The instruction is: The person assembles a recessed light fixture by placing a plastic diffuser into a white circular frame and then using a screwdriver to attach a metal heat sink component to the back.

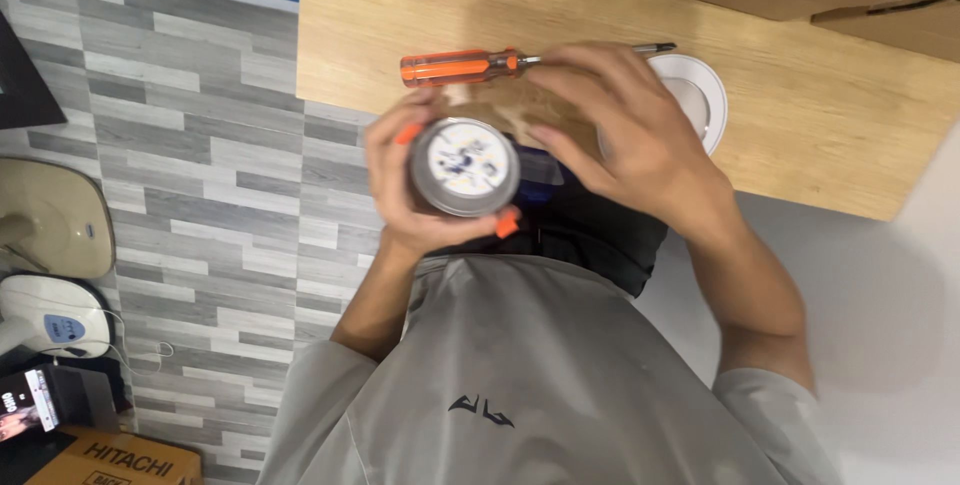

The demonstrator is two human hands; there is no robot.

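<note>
I see the left hand [400, 185] clasping the round lamp body [464, 166], right hand [620, 125] curled just behind it. Looks like mid-assembly; next needs the orange screwdriver [470, 66] beyond the lamp.

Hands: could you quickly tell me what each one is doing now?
Left hand: closed around the round lamp.
Right hand: fingers resting on the lamp, not clearly gripping.

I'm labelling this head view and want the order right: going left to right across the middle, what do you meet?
Cream fan base → grey tiled floor → left hand holding the round lamp body → right hand → white round ring on the wooden table.
</note>
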